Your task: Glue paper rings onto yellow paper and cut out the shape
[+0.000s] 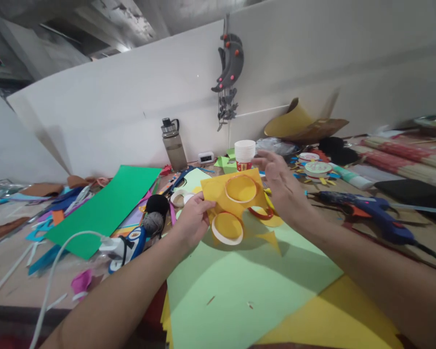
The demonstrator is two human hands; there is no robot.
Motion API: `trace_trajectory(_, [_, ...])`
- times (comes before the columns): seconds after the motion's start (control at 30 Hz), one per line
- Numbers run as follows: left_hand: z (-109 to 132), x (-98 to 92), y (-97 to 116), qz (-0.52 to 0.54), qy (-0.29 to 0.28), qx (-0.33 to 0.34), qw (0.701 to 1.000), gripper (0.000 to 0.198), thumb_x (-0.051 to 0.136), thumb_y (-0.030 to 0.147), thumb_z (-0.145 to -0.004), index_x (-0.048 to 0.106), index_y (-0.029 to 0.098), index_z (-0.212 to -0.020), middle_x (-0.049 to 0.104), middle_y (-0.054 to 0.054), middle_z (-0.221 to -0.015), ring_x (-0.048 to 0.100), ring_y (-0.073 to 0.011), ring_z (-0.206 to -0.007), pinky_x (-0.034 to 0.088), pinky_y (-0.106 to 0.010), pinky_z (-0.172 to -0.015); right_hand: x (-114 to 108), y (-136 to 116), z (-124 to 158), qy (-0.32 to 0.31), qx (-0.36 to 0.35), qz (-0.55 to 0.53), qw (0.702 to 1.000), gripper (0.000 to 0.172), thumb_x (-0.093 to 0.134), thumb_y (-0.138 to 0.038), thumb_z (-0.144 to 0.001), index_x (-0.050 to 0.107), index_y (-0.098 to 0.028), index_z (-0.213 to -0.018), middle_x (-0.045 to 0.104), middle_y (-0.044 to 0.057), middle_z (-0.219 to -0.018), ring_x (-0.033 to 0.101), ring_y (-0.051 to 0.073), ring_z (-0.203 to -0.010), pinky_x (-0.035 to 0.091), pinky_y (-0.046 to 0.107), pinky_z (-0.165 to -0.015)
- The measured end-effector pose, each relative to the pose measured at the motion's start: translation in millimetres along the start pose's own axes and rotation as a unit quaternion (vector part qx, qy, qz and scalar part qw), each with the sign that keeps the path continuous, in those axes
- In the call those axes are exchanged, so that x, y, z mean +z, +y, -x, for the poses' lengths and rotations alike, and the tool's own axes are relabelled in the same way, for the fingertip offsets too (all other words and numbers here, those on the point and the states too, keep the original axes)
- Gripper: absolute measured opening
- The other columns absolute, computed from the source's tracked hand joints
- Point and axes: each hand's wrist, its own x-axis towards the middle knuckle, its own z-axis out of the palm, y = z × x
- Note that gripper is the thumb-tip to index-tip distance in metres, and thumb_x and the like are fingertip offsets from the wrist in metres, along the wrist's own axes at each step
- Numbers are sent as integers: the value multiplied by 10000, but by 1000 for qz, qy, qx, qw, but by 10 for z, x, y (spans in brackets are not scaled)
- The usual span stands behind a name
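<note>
Head view. Pinching yellow card by its left edge in left hand: narrow grip, thumb on top. Right hand spread wide beside the card's right edge, fingers up; can't tell if touching.

Card at mid-frame, raised over near-center of pale green sheet. Flat, bright yellow, straight along the top, cut in a curve along the bottom. Upper ring on its face, orange-yellow wall, pale rim. Lower ring at the cut edge, white rim, yellow inside; can't tell if fixed to the card. Red-orange ring behind, toward the right hand. Yellow scrap, pointed, just right of the lower ring.

Edges: near side widest, over pale green sheet, two small dark marks on it. Yellow sheets jutting out underneath, near right. Tight on far side: paper cups just behind the card. To the left, black pom-pom, then plug with white cable running under left forearm's outer side. To the right, glue gun beyond right forearm.
</note>
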Motion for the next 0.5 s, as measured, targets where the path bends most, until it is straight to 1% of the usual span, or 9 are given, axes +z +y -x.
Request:
trace_trajectory(0.1, [-20,-34,13,5,-22,12,1000,274,689,71,-634,666,146,-897,742,-58,-949,690,-170,-822,527,-275,-780,2,-94,49,-10,58,-96,994,478,253,-526,-992,449,-254,-1334,603,118,-1317,564,296,-1225,497,506,-961])
trace_trajectory(0.17, [-14,-35,17,4,-38,17,999,293,688,82,-652,671,150,-936,742,-63,-979,694,-183,-861,531,-291,-812,-15,-187,75,-20,76,-111,991,466,299,-532,-979,483,-245,-1297,617,111,-1292,580,305,-1193,509,493,-939])
trace_trajectory(0.27, [-5,-35,13,2,-46,18,999,362,687,85,-672,671,155,-1027,739,-67,-1016,694,-192,-905,533,-302,-845,-45,-292,94,-42,85,-116,989,444,338,-524,-965,479,-239,-1276,666,108,-1175,635,295,-1074,547,462,-843])
trace_trajectory(0.33, [-5,-41,6,3,-47,19,999,410,690,88,-686,661,163,-1089,738,-66,-1029,698,-188,-897,539,-302,-842,-47,-305,92,-60,89,-151,983,437,405,-514,-944,438,-253,-1293,677,100,-1141,661,277,-1007,568,429,-777])
trace_trajectory(0.4, [-6,-49,-1,5,-48,20,999,443,694,96,-701,645,172,-1135,738,-65,-1039,702,-181,-875,546,-300,-832,-29,-273,83,-70,93,-185,976,457,487,-488,-916,405,-262,-1305,671,95,-1170,666,267,-1014,573,417,-780])
trace_trajectory(0.5, [-1,-47,-4,13,-58,25,998,452,696,101,-723,632,175,-1164,739,-67,-1039,706,-174,-861,552,-292,-822,13,-192,73,-72,85,-177,978,442,521,-440,-908,422,-248,-1293,640,103,-1263,627,274,-1127,560,433,-853])
